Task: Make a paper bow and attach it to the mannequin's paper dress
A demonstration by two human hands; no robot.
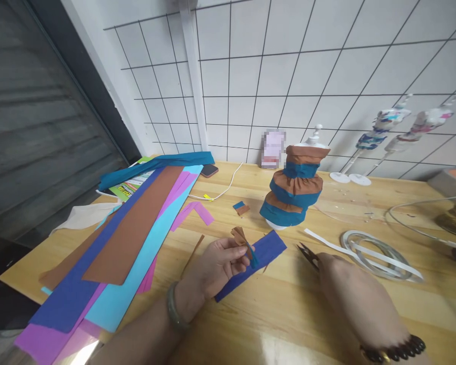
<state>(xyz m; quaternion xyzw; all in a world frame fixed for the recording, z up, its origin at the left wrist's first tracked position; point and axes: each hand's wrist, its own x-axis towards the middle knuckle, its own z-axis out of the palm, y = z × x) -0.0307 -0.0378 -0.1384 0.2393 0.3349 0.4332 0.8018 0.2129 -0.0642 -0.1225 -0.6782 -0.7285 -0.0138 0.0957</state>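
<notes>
My left hand (230, 261) pinches a small gathered brown-and-teal piece of crepe paper (241, 238) between thumb and fingers. Under that hand lies a dark blue strip (268, 248), flat on the wooden table. To the right, my right hand (351, 286) is closed around small thread snips (308, 255), whose dark pointed blades stick out to the left; their handles are hidden in the palm. Behind both hands stands a miniature dress form (296, 185), wrapped in brown and teal bands. A small teal-and-brown scrap (241, 208) rests left of its base.
Long coloured strips (137, 223) are piled at the left. A phone (272, 148) leans on the tiled wall, and another phone (209, 171) lies near the pile. Coiled white tape (380, 253) sits on the right. Two more small dress forms (383, 126) stand behind it.
</notes>
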